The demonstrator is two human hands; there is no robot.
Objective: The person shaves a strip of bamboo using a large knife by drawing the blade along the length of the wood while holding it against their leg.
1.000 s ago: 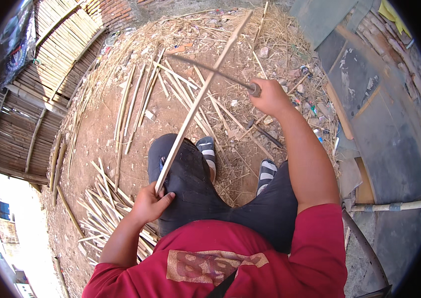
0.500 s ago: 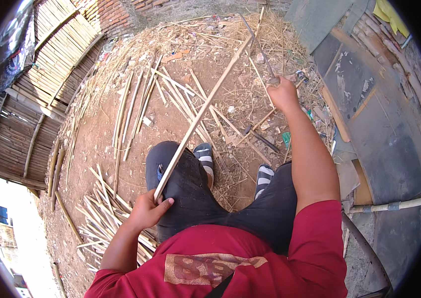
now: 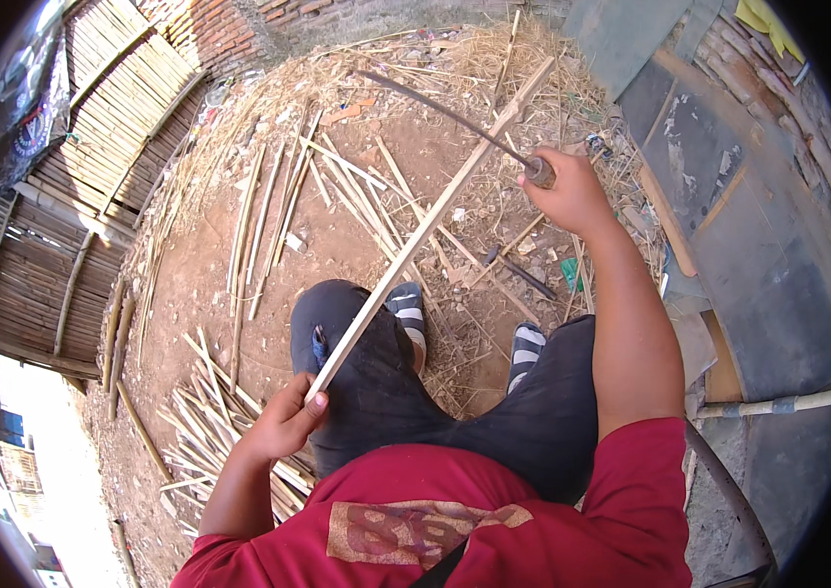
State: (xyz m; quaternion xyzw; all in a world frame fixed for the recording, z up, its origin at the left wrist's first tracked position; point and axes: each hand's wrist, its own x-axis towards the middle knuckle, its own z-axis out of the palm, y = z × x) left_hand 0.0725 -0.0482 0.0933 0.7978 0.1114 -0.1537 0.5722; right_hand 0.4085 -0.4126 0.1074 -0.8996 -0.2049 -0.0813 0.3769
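My left hand (image 3: 283, 423) is closed round the lower end of a long, pale split bamboo strip (image 3: 426, 231). The strip slants up and away to the right, passing over my left knee. In my right hand (image 3: 572, 194) is the wooden handle of a long machete-like knife. Its thin dark blade (image 3: 440, 108) points to the far left and crosses the strip near the far end. I cannot tell whether blade and strip touch there.
Cut bamboo strips (image 3: 215, 421) lie heaped by my left thigh, with more strips (image 3: 352, 196) scattered ahead on the dirt. A dark tool (image 3: 526, 277) rests before my feet. Bamboo panels (image 3: 43, 274) stand at left; dark boards (image 3: 729, 196) lean at right.
The knife's blade has swung from pointing away to pointing left across the strip, as my right hand turned and came slightly nearer. The strip's far end has shifted to the right.
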